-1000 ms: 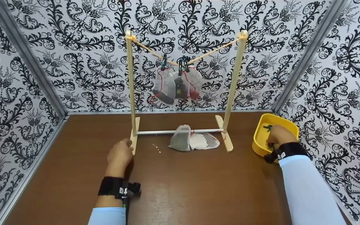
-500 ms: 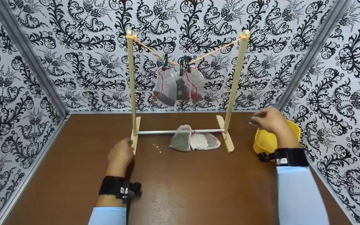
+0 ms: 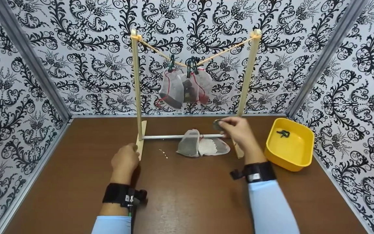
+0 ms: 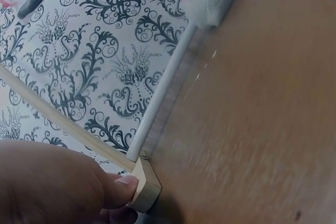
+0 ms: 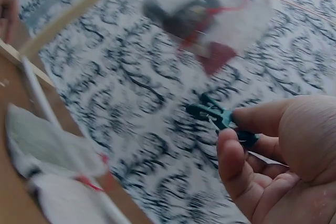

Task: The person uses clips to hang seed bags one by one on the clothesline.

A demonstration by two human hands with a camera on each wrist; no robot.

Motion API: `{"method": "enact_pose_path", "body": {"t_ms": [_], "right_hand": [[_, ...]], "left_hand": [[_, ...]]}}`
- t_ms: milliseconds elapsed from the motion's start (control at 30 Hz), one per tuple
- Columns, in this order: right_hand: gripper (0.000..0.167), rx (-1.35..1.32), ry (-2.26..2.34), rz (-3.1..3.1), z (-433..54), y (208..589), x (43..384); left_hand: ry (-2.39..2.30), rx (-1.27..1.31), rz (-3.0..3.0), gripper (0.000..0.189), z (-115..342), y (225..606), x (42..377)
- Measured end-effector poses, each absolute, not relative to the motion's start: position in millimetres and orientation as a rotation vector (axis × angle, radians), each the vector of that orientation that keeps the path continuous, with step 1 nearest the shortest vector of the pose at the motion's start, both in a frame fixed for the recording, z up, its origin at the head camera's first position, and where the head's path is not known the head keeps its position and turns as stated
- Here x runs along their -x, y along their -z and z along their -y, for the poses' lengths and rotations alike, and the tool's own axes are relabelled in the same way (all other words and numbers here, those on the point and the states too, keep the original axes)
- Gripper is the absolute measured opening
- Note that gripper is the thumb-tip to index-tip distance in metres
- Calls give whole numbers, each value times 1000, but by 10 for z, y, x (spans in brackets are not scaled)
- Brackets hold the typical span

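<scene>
1. Clip (image 5: pixel 226 118): in the air over the table (image 3: pixel 187 195)'s back half, pinched by the right hand (image 3: pixel 243 135)'s thumb and fingers; green in the right wrist view, a dark patch in the head view.
2. Left hand (image 3: pixel 125 160): thumb and fingers grip the stand (image 3: pixel 136 87)'s foot (image 4: pixel 149 194), plainest in the left wrist view.
3. By its bar (image 3: pixel 162 137) lie 2 bags (image 3: pixel 188 144); from its cord (image 3: pixel 226 51) hang 3 clipped bags (image 3: pixel 171 87).
4. Tub (image 3: pixel 289 146): head view only, near the table's back right corner, loose clips (image 3: pixel 283 133) toward its back left corner.
</scene>
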State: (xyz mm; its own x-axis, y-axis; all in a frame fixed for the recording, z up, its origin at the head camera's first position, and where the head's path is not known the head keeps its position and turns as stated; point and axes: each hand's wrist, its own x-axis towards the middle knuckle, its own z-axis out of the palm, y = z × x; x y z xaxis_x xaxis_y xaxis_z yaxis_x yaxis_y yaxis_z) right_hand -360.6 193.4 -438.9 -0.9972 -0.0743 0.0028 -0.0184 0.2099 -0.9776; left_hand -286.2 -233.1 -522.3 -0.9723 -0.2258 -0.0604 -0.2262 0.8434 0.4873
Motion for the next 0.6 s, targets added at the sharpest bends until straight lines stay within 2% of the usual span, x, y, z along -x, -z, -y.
{"method": "enact_pose_path", "body": {"t_ms": [333, 600], "right_hand": [[30, 204, 2093, -2249, -1639, 4597, 3518], [26, 268, 2156, -2127, -1460, 4547, 3452]], "left_hand": [[-884, 325, -3130, 33, 2016, 5024, 2910], [-980, -79, -3258, 28, 1616, 4730, 2815]]}}
